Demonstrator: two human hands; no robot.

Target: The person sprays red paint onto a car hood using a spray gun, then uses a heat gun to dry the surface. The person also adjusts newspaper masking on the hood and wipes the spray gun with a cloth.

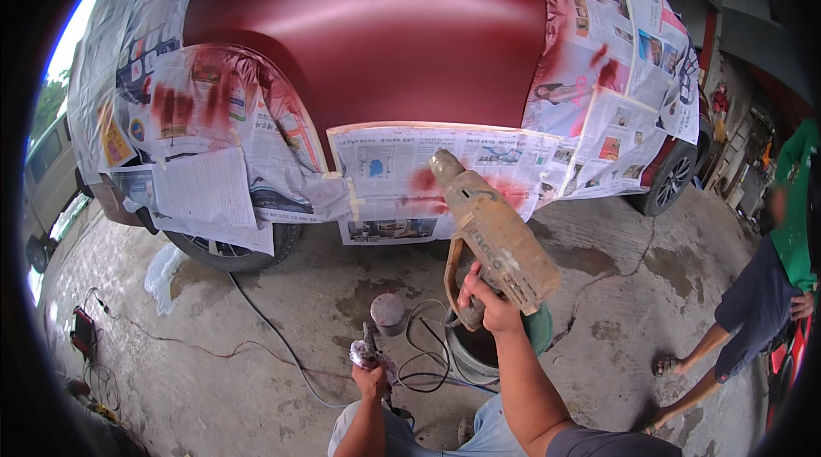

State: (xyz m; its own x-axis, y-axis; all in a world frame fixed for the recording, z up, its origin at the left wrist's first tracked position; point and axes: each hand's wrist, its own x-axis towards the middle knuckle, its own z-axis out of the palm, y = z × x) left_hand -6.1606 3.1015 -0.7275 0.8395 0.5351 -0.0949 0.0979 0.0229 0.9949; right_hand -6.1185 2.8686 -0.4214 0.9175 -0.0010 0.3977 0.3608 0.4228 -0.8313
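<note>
My right hand (489, 303) grips the handle of a dusty heat gun (500, 235), raised and angled with its nozzle toward the upper left, in front of a glossless red car door (376, 47). Below the door and on both sides, newspaper masking (393, 158) is taped, with red overspray on it. My left hand (369, 380) is lower, closed on a metal tool (369, 336) that looks like a spray gun, with crumpled, stained whitish material around it. A round tin (388, 313) stands just beyond it. A bucket (534, 329) stands behind my right arm.
A co-worker in a green top (795, 200) stands at the right. Hoses and cords (265, 320) cross the concrete floor (590, 380). The car's wheels (671, 179) show below the paper. A red device (83, 329) lies at the left, and a van (47, 166) is parked behind.
</note>
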